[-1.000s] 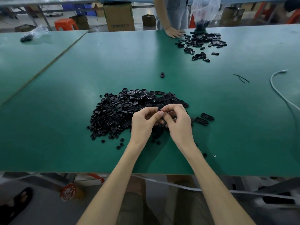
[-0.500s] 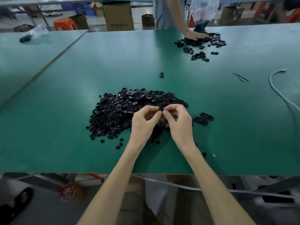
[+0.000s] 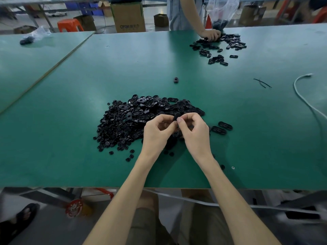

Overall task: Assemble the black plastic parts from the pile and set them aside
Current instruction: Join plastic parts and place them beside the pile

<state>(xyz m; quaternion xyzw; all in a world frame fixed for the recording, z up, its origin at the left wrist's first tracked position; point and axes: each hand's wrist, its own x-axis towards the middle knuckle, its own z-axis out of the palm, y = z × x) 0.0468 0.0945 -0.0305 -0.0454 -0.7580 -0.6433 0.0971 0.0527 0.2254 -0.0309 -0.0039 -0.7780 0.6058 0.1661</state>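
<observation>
Left hand (image 3: 156,133) and right hand (image 3: 195,135) both pinch one small black plastic part (image 3: 176,116) at their fingertips, over the near-right edge of the heaped pile of black plastic parts (image 3: 127,124). Two black oval pieces (image 3: 225,125) lie just right of the pile, nearer the right hand, so that is the likely set-down side.

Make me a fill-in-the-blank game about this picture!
The left hand and right hand pinch one ____ part together.
The pile lies on a ____ table.
Just right of the hands lie ____ oval pieces.
The cable is ____.
Missing: black, green, two, white.
</observation>
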